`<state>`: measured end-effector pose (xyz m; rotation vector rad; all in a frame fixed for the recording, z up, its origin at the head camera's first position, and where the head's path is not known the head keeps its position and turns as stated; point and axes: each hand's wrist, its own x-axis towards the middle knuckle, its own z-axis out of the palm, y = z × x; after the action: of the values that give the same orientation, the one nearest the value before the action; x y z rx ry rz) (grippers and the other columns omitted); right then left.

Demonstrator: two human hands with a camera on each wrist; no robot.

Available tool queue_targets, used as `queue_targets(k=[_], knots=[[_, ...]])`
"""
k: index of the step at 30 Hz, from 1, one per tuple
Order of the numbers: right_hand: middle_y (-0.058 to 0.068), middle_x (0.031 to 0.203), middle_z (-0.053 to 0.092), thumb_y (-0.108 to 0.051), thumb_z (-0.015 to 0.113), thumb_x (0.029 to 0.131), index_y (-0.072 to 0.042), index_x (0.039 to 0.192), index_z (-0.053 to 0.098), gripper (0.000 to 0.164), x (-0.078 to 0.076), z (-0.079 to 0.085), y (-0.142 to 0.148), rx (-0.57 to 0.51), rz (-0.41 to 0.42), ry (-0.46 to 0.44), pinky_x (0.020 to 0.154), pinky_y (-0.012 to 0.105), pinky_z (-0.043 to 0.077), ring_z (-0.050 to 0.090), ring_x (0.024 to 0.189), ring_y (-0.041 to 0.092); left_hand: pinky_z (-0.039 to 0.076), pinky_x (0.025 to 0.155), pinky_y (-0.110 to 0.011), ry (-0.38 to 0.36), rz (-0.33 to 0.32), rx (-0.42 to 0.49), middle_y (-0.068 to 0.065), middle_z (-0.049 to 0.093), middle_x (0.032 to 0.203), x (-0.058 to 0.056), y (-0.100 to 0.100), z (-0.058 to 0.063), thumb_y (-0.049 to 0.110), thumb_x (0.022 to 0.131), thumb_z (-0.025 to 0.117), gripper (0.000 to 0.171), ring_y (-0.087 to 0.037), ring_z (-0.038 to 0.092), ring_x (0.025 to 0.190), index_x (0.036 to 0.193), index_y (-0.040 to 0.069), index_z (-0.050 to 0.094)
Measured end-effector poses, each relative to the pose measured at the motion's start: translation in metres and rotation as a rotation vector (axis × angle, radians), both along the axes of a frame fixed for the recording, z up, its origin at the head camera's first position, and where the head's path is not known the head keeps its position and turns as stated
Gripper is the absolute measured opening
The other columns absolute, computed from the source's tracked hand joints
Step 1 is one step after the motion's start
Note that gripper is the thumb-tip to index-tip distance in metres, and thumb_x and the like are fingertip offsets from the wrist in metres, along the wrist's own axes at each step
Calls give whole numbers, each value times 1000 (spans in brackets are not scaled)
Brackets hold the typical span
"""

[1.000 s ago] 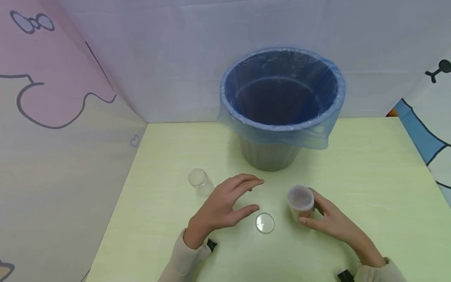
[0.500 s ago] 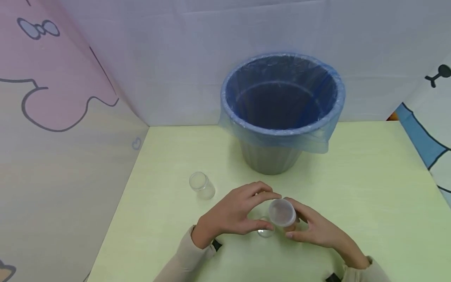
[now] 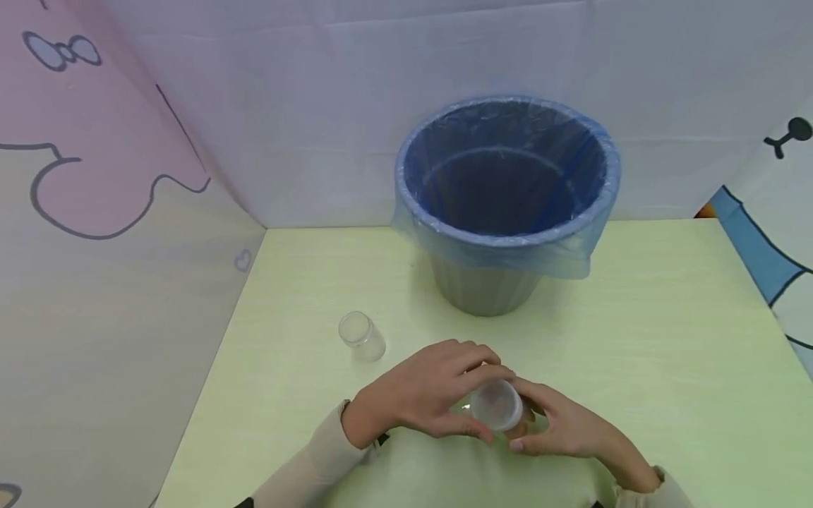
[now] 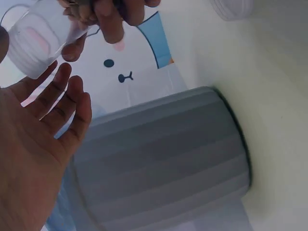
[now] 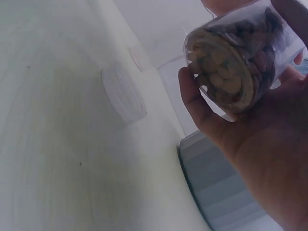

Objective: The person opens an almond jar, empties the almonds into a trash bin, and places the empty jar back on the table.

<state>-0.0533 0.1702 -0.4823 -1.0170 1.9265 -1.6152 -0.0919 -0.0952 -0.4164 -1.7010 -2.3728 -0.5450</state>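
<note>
My right hand grips a clear plastic jar with small brown rounded pieces inside, plainly seen in the right wrist view. Its pale round lid faces up in the head view. From the left, my left hand has thumb and forefinger curved round the lid end of the jar. Its other fingers are spread beyond the jar in the left wrist view. Beneath the hands lies a clear round lid on the table, nearly hidden in the head view.
A second clear jar stands on the pale yellow table, left of my left hand. Behind the hands rises a grey bin lined with a blue bag. Printed cloth walls stand at the sides and back.
My right hand has carried the jar leftward and toward me, over the loose lid. My left hand has moved right and toward me, and its fingers now reach round the jar's lid.
</note>
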Motion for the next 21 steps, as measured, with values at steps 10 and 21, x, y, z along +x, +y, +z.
queue_targets(k=[10,21], knots=[[0,123,69,-8,72,87,-13,146,54,62,-1,4,-5,-49,125,-19,89,30,54,63,103,9,45,71,-24,316,-112,-18,9,59,101,-3,8,14,86,90,44,74,-8,52,82,119,21,65],[0,126,71,-12,79,87,-15,144,57,61,0,3,-11,-48,85,31,91,30,56,66,103,9,43,60,-20,411,-149,138,12,55,78,-7,18,16,77,89,45,63,-5,49,68,107,24,73]])
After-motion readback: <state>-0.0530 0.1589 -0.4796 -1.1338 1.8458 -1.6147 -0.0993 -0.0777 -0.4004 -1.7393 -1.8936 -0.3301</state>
